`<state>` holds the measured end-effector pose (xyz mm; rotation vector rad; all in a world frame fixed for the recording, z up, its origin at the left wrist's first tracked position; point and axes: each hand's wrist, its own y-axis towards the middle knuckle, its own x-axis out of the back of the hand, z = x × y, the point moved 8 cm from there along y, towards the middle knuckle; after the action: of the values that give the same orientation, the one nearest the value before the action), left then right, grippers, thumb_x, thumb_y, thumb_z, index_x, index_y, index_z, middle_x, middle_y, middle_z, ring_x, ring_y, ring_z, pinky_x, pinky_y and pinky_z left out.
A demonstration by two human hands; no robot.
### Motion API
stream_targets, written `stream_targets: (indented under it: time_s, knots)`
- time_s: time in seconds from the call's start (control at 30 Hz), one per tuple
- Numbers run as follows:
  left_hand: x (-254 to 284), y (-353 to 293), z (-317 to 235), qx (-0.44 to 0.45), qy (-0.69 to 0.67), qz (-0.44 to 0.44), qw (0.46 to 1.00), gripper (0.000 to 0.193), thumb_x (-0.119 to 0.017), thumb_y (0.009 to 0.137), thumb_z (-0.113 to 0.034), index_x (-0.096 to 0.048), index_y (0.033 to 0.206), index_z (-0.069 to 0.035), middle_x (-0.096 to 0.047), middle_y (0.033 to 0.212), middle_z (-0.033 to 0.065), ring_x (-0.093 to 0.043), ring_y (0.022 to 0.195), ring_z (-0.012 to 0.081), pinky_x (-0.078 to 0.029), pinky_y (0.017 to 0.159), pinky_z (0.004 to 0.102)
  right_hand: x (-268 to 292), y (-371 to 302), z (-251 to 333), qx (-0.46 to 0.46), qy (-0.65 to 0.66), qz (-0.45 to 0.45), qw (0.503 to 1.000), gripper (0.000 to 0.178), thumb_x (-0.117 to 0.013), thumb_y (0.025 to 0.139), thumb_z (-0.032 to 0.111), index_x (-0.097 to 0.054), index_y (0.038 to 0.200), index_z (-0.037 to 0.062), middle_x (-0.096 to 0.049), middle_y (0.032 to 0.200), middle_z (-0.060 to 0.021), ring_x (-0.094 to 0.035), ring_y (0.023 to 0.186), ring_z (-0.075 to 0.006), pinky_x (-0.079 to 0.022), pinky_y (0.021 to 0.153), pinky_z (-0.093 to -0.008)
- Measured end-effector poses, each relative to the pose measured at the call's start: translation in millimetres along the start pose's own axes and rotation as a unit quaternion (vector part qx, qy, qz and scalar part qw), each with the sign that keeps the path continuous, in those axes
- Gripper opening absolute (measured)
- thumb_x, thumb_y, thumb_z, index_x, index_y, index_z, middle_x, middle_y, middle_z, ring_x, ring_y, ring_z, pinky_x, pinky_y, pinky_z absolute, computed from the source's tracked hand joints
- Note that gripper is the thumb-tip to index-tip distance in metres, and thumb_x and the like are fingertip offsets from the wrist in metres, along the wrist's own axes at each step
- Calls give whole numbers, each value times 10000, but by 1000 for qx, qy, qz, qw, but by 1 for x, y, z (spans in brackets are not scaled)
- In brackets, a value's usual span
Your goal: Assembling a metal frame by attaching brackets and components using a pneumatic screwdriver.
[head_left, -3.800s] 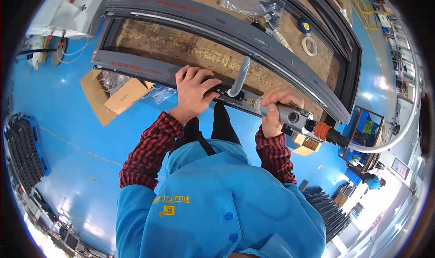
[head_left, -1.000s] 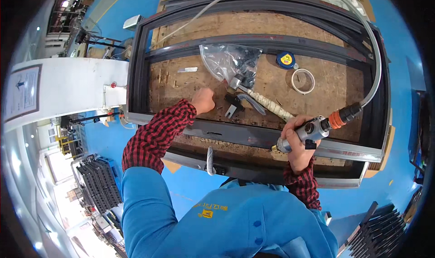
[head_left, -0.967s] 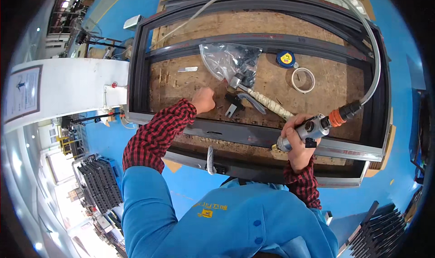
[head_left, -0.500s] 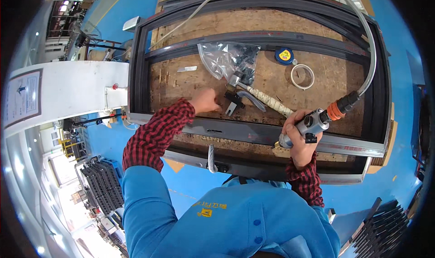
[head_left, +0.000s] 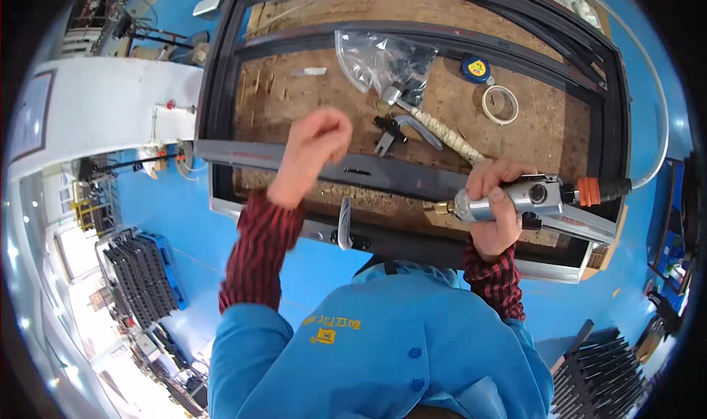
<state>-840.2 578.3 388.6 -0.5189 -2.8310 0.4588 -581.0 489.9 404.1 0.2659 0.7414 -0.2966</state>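
My right hand (head_left: 497,205) is wrapped round a silver air screwdriver (head_left: 541,196), which lies nearly level above the near bars of a dark metal frame (head_left: 412,177). Its brass-coloured tip points left, and an orange-and-black hose fitting is on its other end. My left hand (head_left: 317,145) is raised over the same frame bar, left of the slot in it. Its fingers are curled in toward the thumb; whether something small is between them cannot be seen. Below the slot, a grey window handle (head_left: 345,224) stands on the nearest bar.
Inside the frame, on the wooden tabletop (head_left: 272,117), lie a hammer with a wrapped handle (head_left: 449,137), grey-handled pliers (head_left: 421,130), a clear plastic bag (head_left: 383,58), a blue tape measure (head_left: 475,68) and a tape roll (head_left: 500,104). An air hose (head_left: 663,117) curves along the right.
My left hand has lifted from the tabletop beside the pliers and come back toward me. The air screwdriver has swung flatter, its hose end now farther right. The whole view has shifted slightly.
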Motion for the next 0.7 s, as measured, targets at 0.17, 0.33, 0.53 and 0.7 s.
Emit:
stream_targets:
  time_s: [0.17, 0.33, 0.53, 0.7]
  knots:
    - [-62, -143, 86, 126, -469, 11, 874, 59, -589, 964, -79, -616, 943, -31, -604, 744, 73, -477, 604, 115, -363, 541, 205, -66, -31, -13, -8, 89, 105, 990, 283, -625, 813, 56, -444, 1026, 103, -499, 773, -63, -471, 659, -187, -398, 643, -312]
    - [-89, -176, 137, 178, -586, 2, 790, 99, -573, 1004, -115, -605, 957, -34, -603, 752, 85, -470, 602, 119, -358, 536, 218, -93, -76, -28, -6, 49, 156, 987, 232, -582, 841, 90, -466, 1041, 105, -483, 781, -47, -456, 656, -159, -366, 639, -304]
    - [-109, -193, 155, 161, -701, 57, 692, 135, -569, 1020, -160, -582, 939, -53, -604, 774, 81, -467, 619, 113, -359, 543, 222, -103, -113, -35, 2, 5, 173, 985, 263, -652, 853, 86, -447, 1015, 109, -495, 777, -60, -471, 649, -179, -404, 615, -303]
    - [-114, -199, 165, 197, -725, 65, 656, 151, -560, 1028, -182, -559, 930, -67, -610, 808, 76, -455, 628, 110, -358, 548, 215, -106, -123, -26, 40, -33, 176, 983, 215, -584, 847, 128, -471, 1029, 109, -473, 753, -31, -444, 612, -143, -360, 611, -296]
